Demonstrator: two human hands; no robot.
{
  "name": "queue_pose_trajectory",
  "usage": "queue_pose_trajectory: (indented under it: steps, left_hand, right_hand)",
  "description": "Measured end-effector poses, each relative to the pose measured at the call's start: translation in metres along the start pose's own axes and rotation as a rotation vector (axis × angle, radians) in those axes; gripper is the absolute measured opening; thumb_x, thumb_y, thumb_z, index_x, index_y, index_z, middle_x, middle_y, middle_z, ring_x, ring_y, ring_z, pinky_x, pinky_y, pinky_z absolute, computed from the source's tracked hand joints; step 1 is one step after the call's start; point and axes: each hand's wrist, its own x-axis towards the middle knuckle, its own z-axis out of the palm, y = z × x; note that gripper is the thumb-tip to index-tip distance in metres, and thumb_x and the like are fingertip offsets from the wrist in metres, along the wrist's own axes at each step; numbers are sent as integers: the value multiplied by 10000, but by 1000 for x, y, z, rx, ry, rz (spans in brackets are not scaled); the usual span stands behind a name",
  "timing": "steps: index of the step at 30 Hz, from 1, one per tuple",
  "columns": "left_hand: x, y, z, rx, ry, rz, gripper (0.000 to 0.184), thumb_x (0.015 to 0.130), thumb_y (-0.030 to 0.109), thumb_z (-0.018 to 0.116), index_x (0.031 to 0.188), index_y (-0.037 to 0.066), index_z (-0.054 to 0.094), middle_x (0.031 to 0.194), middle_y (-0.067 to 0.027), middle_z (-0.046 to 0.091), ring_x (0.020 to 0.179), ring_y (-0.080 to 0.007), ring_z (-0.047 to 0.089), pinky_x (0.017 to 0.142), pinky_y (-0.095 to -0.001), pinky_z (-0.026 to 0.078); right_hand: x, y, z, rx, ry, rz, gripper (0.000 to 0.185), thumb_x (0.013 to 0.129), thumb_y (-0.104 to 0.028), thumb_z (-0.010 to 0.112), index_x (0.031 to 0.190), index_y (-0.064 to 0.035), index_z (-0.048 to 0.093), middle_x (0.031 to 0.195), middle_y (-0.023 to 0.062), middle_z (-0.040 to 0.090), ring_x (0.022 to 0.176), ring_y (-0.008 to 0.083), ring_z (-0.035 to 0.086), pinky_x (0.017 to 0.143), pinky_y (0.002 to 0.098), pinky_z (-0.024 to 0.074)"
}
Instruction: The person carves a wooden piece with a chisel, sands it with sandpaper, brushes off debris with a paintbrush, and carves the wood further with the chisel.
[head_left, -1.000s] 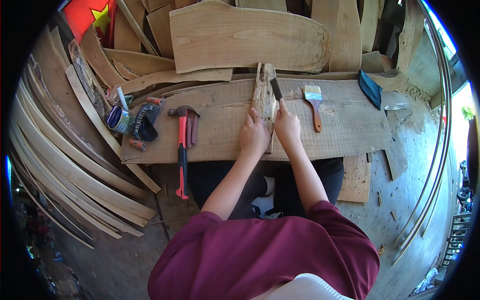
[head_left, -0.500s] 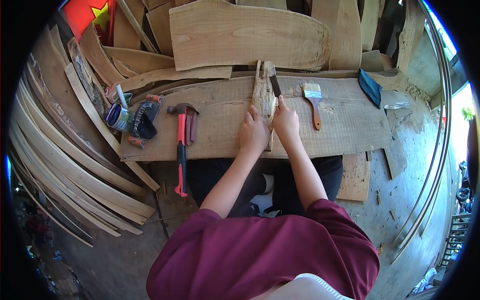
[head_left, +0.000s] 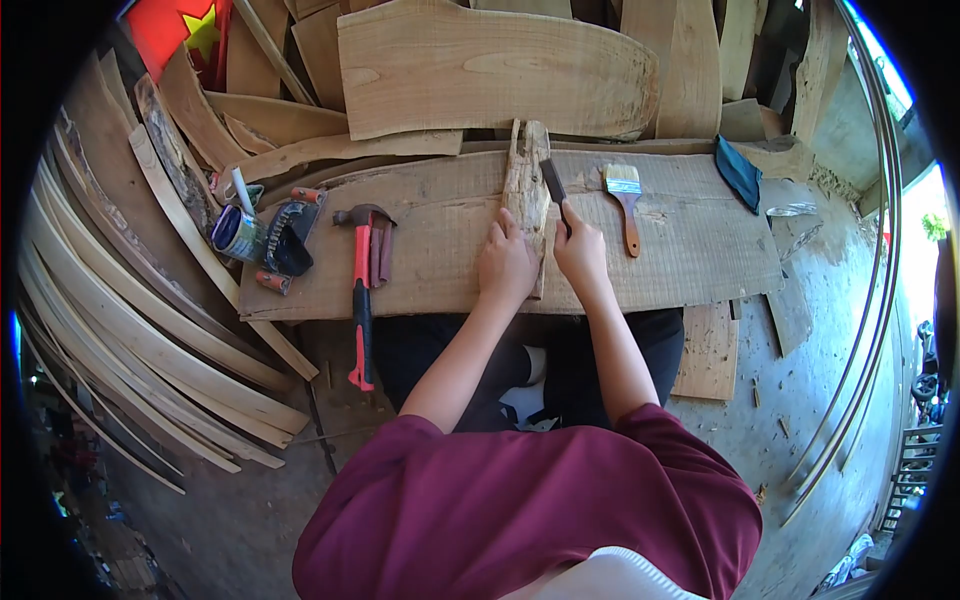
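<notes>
On the plank bench lies a rough, weathered piece of wood, its long side pointing away from me. My left hand grips its near part, fingers over the top. Just right of the wood, my right hand is closed around the handle of a file with a dark, flat blade. The blade slants up and left, close to the wood's right edge; whether they touch I cannot tell. A paintbrush with a wooden handle rests to the right of that hand.
A red-and-black hammer lies across the plank bench's near edge, beside folded brown strips. Farther left are a tin can and a clamp-like black tool. A teal cloth sits at right. Boards lean behind.
My right hand and the file have shifted a little toward me and to the right, away from the wood's edge. My left hand stays about where it was.
</notes>
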Motion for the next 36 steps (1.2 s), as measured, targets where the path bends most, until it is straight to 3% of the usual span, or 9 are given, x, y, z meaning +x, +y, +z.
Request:
queue_pose_trajectory:
  steps: [5,12,25,31,34,36]
  left_hand:
    - [0,-7,15,92,162,89,528,901,179,462,1334,-108,369,1105,-282,564,884,-405,636,722,-456,538]
    - [1,-6,10,55,113,64,530,897,178,467,1331,-111,371,1111,-289,562,882,-404,638,732,-460,534]
    - [-1,-2,11,70,114,47,524,903,182,458,1341,-95,372,1137,-291,556,895,-411,634,751,-458,533]
    - [-3,-3,12,60,107,52,523,905,179,454,1344,-92,369,1158,-300,548,903,-414,632,764,-458,531]
    - [-1,-3,10,76,120,47,528,903,178,458,1348,-90,365,1151,-295,552,896,-410,633,760,-456,531]
    - [-2,-2,10,84,101,41,531,901,178,462,1349,-89,362,1143,-289,556,891,-408,634,756,-455,531]
  right_hand:
    - [13,-6,13,-46,12,34,391,874,-182,544,1242,-53,575,719,269,629,681,429,635,635,505,516]
    - [-3,-9,0,-114,-57,52,386,889,-189,522,1254,-69,570,708,261,632,682,434,637,627,513,517]
    - [10,-2,9,-28,16,16,388,883,-196,530,1247,-72,576,724,268,631,698,439,635,651,516,513]
    - [16,0,8,-19,-24,65,395,877,-178,524,1255,-72,572,755,270,638,750,436,637,682,511,510]
    - [30,13,10,27,-3,-10,406,869,-168,543,1262,-70,567,829,294,635,770,440,637,687,497,515]
    - [36,21,4,188,-109,113,401,887,-200,567,1273,-88,570,756,233,657,617,354,655,557,421,514]
